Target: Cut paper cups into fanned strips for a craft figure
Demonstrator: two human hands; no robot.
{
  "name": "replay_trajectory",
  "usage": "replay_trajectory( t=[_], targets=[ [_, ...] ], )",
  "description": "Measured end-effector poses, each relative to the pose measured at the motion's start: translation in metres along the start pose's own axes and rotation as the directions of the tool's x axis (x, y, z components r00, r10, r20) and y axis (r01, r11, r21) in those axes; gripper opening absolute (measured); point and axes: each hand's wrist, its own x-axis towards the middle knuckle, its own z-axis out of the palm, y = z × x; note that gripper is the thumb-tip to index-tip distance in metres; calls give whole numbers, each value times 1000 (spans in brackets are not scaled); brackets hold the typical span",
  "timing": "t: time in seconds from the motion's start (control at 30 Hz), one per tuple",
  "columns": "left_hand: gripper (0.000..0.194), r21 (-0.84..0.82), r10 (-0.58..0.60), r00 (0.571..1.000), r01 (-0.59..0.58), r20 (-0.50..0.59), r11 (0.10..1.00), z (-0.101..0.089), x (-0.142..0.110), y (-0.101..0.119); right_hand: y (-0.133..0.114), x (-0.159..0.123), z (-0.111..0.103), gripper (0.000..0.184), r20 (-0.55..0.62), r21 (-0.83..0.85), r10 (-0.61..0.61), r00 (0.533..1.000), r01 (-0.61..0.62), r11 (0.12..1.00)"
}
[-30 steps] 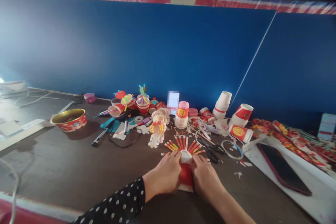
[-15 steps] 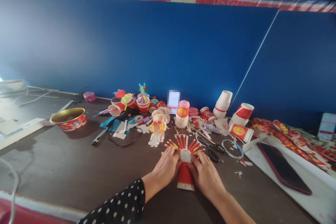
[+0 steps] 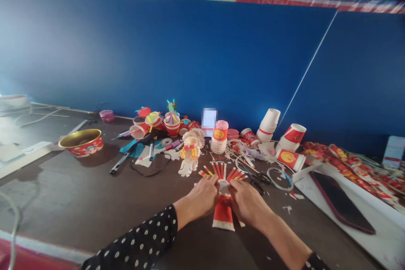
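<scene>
A red and white paper cup (image 3: 223, 217) lies on its side on the dark table (image 3: 79, 202), its rim end cut into red, yellow and white strips (image 3: 221, 171) that fan out flat. My left hand (image 3: 202, 196) presses on the cup's left side with fingers bent, fingertips at the strips. My right hand (image 3: 247, 203) presses on its right side the same way. Both hands hold the cup down between them.
Black scissors (image 3: 257, 179) lie just right of the fan. Behind are a stack of paper cups (image 3: 219, 138), decorated cups (image 3: 172, 125), white cups (image 3: 268, 124), pens, and a paper doll (image 3: 190, 152). A gold-lined bowl (image 3: 81, 142) sits left; a dark phone (image 3: 340, 202) right.
Both hands have slid forward along the cup toward the fanned strips, uncovering more of the red cup body behind them.
</scene>
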Motion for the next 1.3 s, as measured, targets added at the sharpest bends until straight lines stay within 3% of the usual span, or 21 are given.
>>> replay_trajectory(
  t=[0.13,0.23,0.27,0.4,0.53,0.77,0.97,1.1,1.3],
  targets=[
    [14,4,49,999,-49,5,999,2,3,-2,0,1,1,34,13,27,45,999,-46,999],
    [14,-149,-66,991,49,-113,988,11,2,-8,1,-4,6,33,-12,91,81,997,-80,993],
    [14,-203,-66,985,32,-161,979,14,2,-10,1,-6,7,32,-32,138,85,996,-80,987],
    [19,-405,-103,971,7,-215,914,20,2,-17,3,-10,8,24,-94,352,124,988,-83,932],
    [15,-463,-162,961,41,-226,886,19,3,-17,4,-7,8,24,-122,408,146,982,-84,909],
    [17,-370,-109,981,43,-158,928,17,0,-12,4,-6,13,28,-93,292,116,989,-85,953],
    [14,-253,-58,995,35,-85,967,15,6,-14,5,0,4,23,0,103,28,1000,-28,994],
    [10,-155,5,1000,-5,-2,988,6,11,-11,5,5,0,24,12,84,14,1000,-15,996],
    [9,-106,35,999,-33,26,994,-5,12,-7,8,6,3,27,5,103,18,1000,-19,995]
  ],
)
